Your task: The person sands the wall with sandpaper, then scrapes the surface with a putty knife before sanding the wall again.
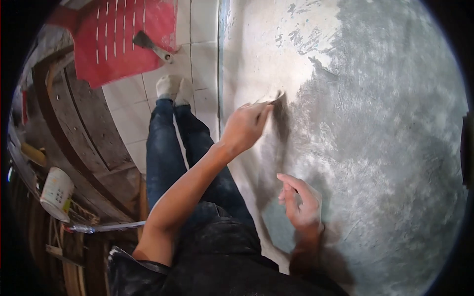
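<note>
My left hand point(247, 124) is closed on a thin flat piece point(278, 96), whose edge sticks out beyond the fingers close to the wall. Motion blur and the fingers hide what kind of piece it is. The wall point(390, 128) is pale cream near that hand and mottled grey farther right. Lower down, my right hand point(302, 203) is close to the wall with its fingers loosely bent and apart, and nothing shows in it.
A red slotted plastic surface point(116, 39) bears a scraper point(154, 48) at the upper left. Pale floor tiles point(126, 93) lie around my feet. A white bucket point(57, 194), wooden boards point(91, 123) and a thin pole point(111, 227) are at the left.
</note>
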### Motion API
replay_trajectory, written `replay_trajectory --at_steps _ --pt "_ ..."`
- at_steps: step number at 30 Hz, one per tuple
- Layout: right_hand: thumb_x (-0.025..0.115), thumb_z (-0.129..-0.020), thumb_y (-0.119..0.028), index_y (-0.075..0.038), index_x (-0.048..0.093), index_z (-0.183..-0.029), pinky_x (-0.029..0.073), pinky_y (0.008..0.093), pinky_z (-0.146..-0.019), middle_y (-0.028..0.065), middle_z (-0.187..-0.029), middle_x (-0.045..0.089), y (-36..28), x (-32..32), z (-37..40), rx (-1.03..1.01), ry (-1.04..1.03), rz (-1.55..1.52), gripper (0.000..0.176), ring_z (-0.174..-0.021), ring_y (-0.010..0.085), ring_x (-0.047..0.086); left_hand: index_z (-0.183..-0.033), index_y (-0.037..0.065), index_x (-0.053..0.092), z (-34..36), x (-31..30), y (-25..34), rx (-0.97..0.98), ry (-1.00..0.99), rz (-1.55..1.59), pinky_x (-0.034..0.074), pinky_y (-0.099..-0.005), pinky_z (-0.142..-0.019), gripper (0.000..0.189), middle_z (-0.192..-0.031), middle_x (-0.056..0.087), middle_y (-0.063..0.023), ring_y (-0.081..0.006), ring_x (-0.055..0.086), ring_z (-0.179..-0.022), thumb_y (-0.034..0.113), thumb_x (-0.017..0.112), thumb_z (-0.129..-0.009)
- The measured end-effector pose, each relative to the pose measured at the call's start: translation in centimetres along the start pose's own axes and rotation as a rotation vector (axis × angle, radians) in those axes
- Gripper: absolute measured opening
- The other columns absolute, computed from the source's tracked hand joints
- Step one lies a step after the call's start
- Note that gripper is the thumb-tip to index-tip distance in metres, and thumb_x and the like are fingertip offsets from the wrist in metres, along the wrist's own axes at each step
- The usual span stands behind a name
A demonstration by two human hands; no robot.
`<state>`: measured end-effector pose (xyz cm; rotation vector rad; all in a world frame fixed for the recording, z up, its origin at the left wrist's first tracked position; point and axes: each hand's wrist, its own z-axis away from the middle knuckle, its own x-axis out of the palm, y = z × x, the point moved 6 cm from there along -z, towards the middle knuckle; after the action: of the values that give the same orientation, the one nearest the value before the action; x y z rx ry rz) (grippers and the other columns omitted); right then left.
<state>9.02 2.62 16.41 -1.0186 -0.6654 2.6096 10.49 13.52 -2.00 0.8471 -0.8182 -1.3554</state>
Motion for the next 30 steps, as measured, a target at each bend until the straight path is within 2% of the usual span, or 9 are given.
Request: replay_trajectory --at_steps 2,5,8,11,13,17,21,27,30 --pt "0.056 -0.093 0.004 -0.002 0.067 -0.113 0.048 0.0269 -0.060 0.0105 -0.084 0.067 1.3 2.1 -1.0 0.160 -0.069 -0.181 0.024 -0.063 0.0112 0.060 -0.105 -0.002 0.067 2.3 -2.5 -3.3 -0.160 0.125 0.057 0.050 -0.0388 -0.081 0.026 -0.089 0.064 -0.0262 -0.0383 0.064 -0.073 0.020 0.053 -0.099" --pt "0.056 -0.097 -0.009 -0.007 0.066 -0.119 0.047 0.0269 -0.061 0.0107 -0.085 0.068 3.4 7.6 -6.2 -0.073 -0.067 -0.072 0.024 -0.066 0.0102 0.058 -0.106 -0.002 0.067 5.1 -7.9 -6.7 -0.250 0.292 0.046 0.048 -0.0313 -0.072 0.031 -0.079 0.064 -0.0170 -0.0197 0.058 -0.068 0.026 0.054 -0.101" --pt "0.057 -0.096 -0.020 -0.006 0.066 -0.112 0.050 0.0348 -0.067 0.0155 -0.090 0.069 3.5 14.5 -13.8 -0.132 -0.052 -0.141 0.023 -0.074 0.0243 0.066 -0.101 -0.004 0.066 8.0 -14.2 -10.7 -0.277 0.471 -0.103 0.046 -0.0292 -0.069 0.039 -0.074 0.060 -0.0072 -0.0110 0.052 -0.072 0.031 0.051 -0.103" --pt "0.056 -0.095 -0.023 -0.008 0.066 -0.102 0.052 0.0433 -0.073 0.0184 -0.093 0.069 3.3 22.1 -20.6 -0.161 -0.009 -0.070 0.019 -0.087 0.0389 0.066 -0.097 -0.005 0.065 11.3 -19.7 -12.7 -0.399 0.548 -0.092 0.042 -0.0301 -0.063 0.044 -0.072 0.056 -0.0046 -0.0112 0.048 -0.068 0.035 0.049 -0.104" --pt "0.052 -0.094 -0.030 -0.012 0.067 -0.101 0.050 0.0510 -0.082 0.0184 -0.097 0.070 2.5 25.9 -24.4 -0.144 -0.026 -0.075 0.024 -0.093 0.0419 0.064 -0.096 -0.006 0.065 13.3 -22.5 -13.2 -0.442 0.603 -0.101 0.039 -0.0300 -0.060 0.046 -0.071 0.055 -0.0032 -0.0104 0.046 -0.067 0.036 0.049 -0.104" --pt "0.053 -0.093 -0.023 -0.011 0.064 -0.097 0.052 0.0492 -0.075 0.0162 -0.092 0.070 -1.4 27.5 -28.1 -0.146 0.100 0.065 0.017 -0.086 0.0404 0.066 -0.094 -0.005 0.066 15.6 -25.2 -14.8 -0.349 0.700 -0.078 0.033 -0.0272 -0.053 0.047 -0.065 0.050 0.0009 -0.0072 0.040 -0.061 0.038 0.048 -0.104" --pt "0.056 -0.092 -0.023 -0.011 0.061 -0.098 0.051 0.0500 -0.076 0.0156 -0.093 0.070 -3.8 27.5 -29.8 -0.194 0.327 -0.116 0.014 -0.088 0.0410 0.066 -0.071 0.000 0.047 18.1 -26.1 -15.7 -0.370 0.641 -0.050 0.028 -0.0286 -0.052 0.049 -0.062 0.041 0.0016 -0.0082 0.035 -0.059 0.035 0.047 -0.105" --pt "0.063 -0.089 -0.028 -0.012 0.051 -0.121 0.043 0.0507 -0.091 0.0153 -0.121 0.054 -4.7 28.9 -30.2 -0.260 0.426 0.028 0.038 -0.112 0.0372 0.052 -0.082 0.001 0.059 20.6 -27.2 -16.1 -0.483 0.607 -0.044 0.030 -0.0261 -0.054 0.043 -0.068 0.043 0.0041 -0.0063 0.036 -0.062 0.036 0.048 -0.105" --pt "0.065 -0.087 -0.026 -0.013 0.050 -0.123 0.041 0.0509 -0.092 0.0134 -0.122 0.053 -5.6 29.8 -30.7 -0.297 0.518 0.148 0.041 -0.115 0.0368 0.050 -0.084 -0.002 0.057 21.4 -27.9 -14.8 -0.516 0.615 0.014 0.029 -0.0265 -0.055 0.042 -0.068 0.045 0.0029 -0.0077 0.035 -0.063 0.032 0.047 -0.106"
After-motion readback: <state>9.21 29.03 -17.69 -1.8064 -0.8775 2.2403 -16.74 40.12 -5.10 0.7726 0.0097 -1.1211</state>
